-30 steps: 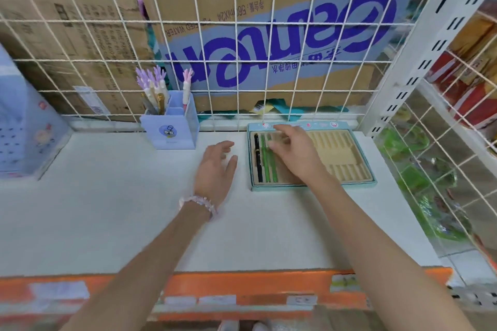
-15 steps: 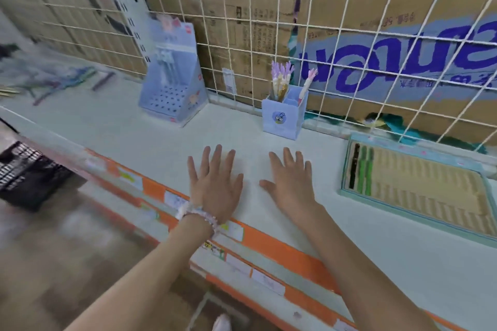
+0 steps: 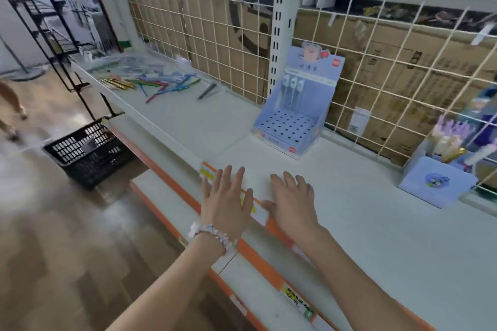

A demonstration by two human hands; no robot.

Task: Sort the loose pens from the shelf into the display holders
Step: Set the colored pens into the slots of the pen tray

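Reaching over the orange front edge of a white shelf (image 3: pixel 376 223), a person's left hand (image 3: pixel 226 201) and right hand (image 3: pixel 293 204) hover side by side at the centre of the view, both with fingers straight and spread wide, holding nothing. A beaded bracelet (image 3: pixel 209 234) circles the left wrist. At about 9 o'clock from the hands, a black basket (image 3: pixel 86 150) sits on the wooden floor beside the shelf. At 3 o'clock, near the right edge, a small blue cup (image 3: pixel 435 183) stands on the shelf with several purple-topped pens (image 3: pixel 446 137) upright in it. Further back, at roughly 1 o'clock from the hands, a blue holder (image 3: pixel 293 115) with rows of holes in its base stands against the wire grid (image 3: pixel 228 43); whether any hole is filled cannot be told. Farthest away, at 11 o'clock, loose pens (image 3: pixel 156 83) lie scattered on the shelf's far left end, well apart from both hands and from the holder, their colours mixed and their outlines blurred. Cardboard boxes (image 3: pixel 403 67) show behind the grid.
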